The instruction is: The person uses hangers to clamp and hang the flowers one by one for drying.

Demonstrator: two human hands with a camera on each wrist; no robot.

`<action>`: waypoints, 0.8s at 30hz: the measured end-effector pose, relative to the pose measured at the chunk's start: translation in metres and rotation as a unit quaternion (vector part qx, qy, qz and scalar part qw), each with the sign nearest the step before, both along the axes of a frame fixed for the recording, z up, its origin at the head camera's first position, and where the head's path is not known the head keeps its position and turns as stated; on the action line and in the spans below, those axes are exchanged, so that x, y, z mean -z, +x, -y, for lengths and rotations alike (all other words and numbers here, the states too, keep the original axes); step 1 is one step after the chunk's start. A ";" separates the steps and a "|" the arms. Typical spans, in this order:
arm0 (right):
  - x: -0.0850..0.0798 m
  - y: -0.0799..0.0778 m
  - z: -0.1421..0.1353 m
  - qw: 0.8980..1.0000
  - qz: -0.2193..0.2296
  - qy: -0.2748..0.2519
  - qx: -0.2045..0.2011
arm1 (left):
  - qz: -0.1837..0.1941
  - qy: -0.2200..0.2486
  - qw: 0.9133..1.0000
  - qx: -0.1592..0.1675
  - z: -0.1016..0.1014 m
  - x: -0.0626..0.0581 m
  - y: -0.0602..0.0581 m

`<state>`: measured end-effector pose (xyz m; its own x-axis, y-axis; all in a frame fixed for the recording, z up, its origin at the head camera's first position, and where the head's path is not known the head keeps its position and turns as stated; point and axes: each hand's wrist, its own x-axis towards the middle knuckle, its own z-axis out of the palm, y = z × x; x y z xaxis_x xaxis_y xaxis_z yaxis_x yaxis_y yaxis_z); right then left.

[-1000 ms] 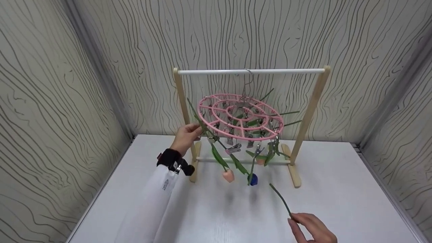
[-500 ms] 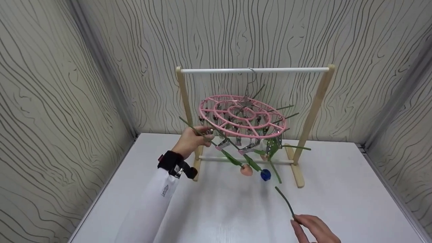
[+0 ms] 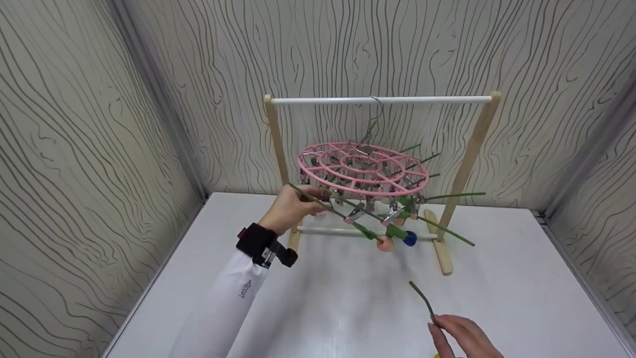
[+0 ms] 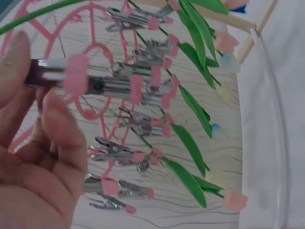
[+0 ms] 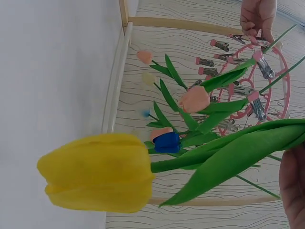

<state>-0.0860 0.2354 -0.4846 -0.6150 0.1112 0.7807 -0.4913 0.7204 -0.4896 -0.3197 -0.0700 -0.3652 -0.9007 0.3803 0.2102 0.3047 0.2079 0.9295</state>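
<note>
A round pink clip hanger (image 3: 407, 192) hangs tilted, its clips holding artificial tulips by their stems. At its left side, my left hand (image 3: 290, 211) pinches a metal clip (image 4: 52, 74) with a pink tip between thumb and fingers. No flower shows in that clip. My right hand (image 3: 464, 335), low at the front right, pinches the green stem (image 3: 421, 298) of a yellow tulip (image 5: 100, 174). Its bloom points toward the table in the right wrist view. A peach tulip (image 3: 385, 243) and a blue tulip (image 3: 410, 239) hang at the hanger's front.
The hanger hooks over the white bar (image 3: 328, 101) of a wooden stand (image 3: 477, 144) on the white table (image 3: 497, 278). More peach, pale and blue tulips hang behind. Several stems stick out past the right post. Patterned walls (image 3: 238, 59) enclose the back and sides.
The hanger has turned, carrying the front peach and blue tulips to the right. My left hand has moved slightly right from the rim to a clip. My right hand keeps the tulip nearly still.
</note>
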 end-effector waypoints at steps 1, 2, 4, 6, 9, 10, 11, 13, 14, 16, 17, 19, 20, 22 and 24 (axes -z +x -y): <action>-0.001 -0.001 0.003 1.000 0.001 -0.004 -0.003 | 0.002 0.002 1.000 0.000 -0.001 -0.002 0.002; -0.002 -0.003 0.006 1.000 -0.005 -0.010 -0.009 | 0.007 0.006 1.000 0.002 -0.003 -0.004 0.003; -0.003 -0.009 0.014 0.999 -0.021 -0.018 -0.025 | 0.007 0.013 1.000 0.004 -0.005 -0.007 0.007; -0.003 -0.017 0.023 0.998 -0.044 -0.020 -0.048 | 0.011 0.025 1.000 0.011 -0.006 -0.009 0.009; -0.004 -0.029 0.040 0.995 -0.068 -0.002 -0.076 | 0.016 0.032 0.999 0.020 -0.008 -0.010 0.013; -0.005 -0.034 0.047 0.993 -0.075 0.005 -0.089 | 0.017 0.032 0.999 0.021 -0.008 -0.009 0.014; -0.007 -0.040 0.053 0.991 -0.079 0.009 -0.103 | 0.017 0.032 0.999 0.023 -0.009 -0.009 0.015; -0.011 -0.053 0.067 0.987 -0.087 0.010 -0.137 | 0.013 0.031 0.999 0.027 -0.010 -0.008 0.017; -0.014 -0.060 0.072 0.984 -0.089 0.005 -0.155 | 0.011 0.033 0.999 0.030 -0.010 -0.007 0.018; -0.020 -0.074 0.082 0.981 -0.083 -0.005 -0.176 | 0.003 0.038 0.999 0.030 -0.011 -0.006 0.020; -0.023 -0.081 0.085 0.980 -0.075 -0.011 -0.183 | -0.001 0.037 0.999 0.029 -0.011 -0.005 0.021; -0.029 -0.094 0.090 0.980 -0.062 -0.024 -0.188 | -0.006 0.040 0.999 0.033 -0.012 -0.004 0.022; -0.032 -0.101 0.091 0.980 -0.058 -0.029 -0.189 | -0.007 0.041 0.998 0.036 -0.013 -0.004 0.022; -0.037 -0.112 0.091 0.979 -0.054 -0.040 -0.190 | -0.008 0.036 0.998 0.047 -0.014 -0.003 0.023; -0.039 -0.120 0.090 0.979 -0.051 -0.052 -0.192 | -0.006 0.032 0.998 0.060 -0.015 -0.004 0.024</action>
<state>-0.2063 0.1451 -0.4456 -0.5462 -0.0310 0.8371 -0.7662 0.4223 -0.4843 -0.2959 -0.0550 -0.3613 -0.8471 0.4703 0.2475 0.3348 0.1105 0.9358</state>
